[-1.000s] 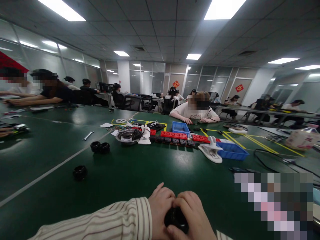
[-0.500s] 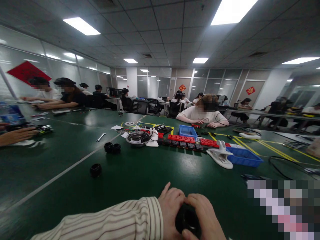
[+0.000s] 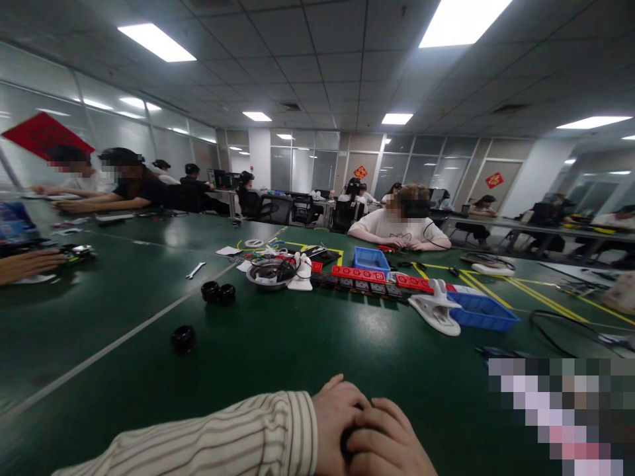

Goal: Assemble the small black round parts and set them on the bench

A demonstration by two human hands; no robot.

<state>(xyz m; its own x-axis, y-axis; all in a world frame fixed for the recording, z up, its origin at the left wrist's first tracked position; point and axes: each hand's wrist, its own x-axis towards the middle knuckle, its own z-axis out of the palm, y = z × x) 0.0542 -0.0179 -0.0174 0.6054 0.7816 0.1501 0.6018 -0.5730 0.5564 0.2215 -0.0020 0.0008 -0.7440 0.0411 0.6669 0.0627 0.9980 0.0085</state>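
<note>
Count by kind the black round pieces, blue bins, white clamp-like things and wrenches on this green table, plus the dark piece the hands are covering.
Black round pieces lying on the table: 3
Dark piece between left hand and right hand, mostly hidden: 1
Blue bins: 2
White clamp-like things: 2
Wrench: 1
Total: 9

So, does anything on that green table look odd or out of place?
Nothing looks clearly spilled or damaged. The wrench, lying alone left of the cluttered metal bowl, seems slightly stray. The fingers mostly hide the black object they hold.
</note>
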